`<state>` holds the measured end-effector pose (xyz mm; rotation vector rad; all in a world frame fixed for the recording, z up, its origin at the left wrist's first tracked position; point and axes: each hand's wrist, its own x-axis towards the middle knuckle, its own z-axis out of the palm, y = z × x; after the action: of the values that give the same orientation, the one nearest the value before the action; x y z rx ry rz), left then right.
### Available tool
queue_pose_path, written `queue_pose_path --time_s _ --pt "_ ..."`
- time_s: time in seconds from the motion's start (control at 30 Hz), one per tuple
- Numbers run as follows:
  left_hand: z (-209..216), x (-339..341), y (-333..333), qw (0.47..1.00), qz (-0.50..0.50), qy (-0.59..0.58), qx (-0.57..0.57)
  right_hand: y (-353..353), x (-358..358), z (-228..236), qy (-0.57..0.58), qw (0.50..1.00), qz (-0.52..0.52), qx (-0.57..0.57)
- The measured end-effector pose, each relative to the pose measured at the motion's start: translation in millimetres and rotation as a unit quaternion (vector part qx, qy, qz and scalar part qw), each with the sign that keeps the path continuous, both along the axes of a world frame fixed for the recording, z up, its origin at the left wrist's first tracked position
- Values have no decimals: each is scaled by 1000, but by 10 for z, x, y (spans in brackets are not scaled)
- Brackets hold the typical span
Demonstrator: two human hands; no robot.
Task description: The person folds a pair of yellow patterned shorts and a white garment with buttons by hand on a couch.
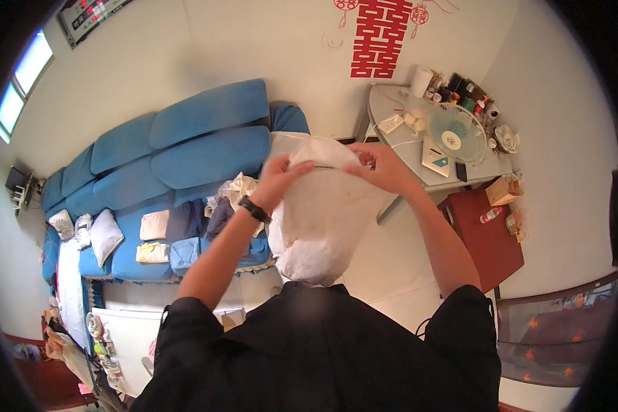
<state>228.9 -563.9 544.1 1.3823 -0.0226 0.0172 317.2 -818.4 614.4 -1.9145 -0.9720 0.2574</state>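
Note:
Between my raised hands hangs a large white cloth point(326, 213), its kind not plain, with its lower part bunched near my chest. My left hand point(281, 180), a dark watch on its wrist, pinches the cloth's upper edge at the left. At the upper right edge my right hand point(384, 168) grips it with curled fingers. A flap of the fabric stands up beyond the hands. Left of the cloth, a loose heap of clothes point(235, 196) lies on the blue sofa point(209, 161). Folded clothes point(154, 225) are laid out beside that heap.
At the right, a pale table point(384, 103) bears a fan point(452, 134), bottles and small boxes. A reddish-brown cabinet point(484, 240) stands nearer, with a bottle point(491, 215) on top. Cushions point(106, 237) rest on the sofa's left end. A white table point(123, 336) is at the lower left.

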Motion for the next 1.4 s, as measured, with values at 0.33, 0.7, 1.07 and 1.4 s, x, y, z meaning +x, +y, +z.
queue_pose_path --time_s 0.33,0.7,1.07,1.4 --pt "527 33 1252 836 224 -204 458 -147 412 -695 -14 997 -1 -72" --pt "879 99 1980 777 237 -197 549 -117 1211 -921 -60 987 -112 -103" --pt "1175 -398 2201 660 163 -279 678 -106 1180 -305 -190 948 -254 32" --pt "-1042 -1476 1761 697 -91 -139 697 -784 33 -1876 -171 961 -163 -142"
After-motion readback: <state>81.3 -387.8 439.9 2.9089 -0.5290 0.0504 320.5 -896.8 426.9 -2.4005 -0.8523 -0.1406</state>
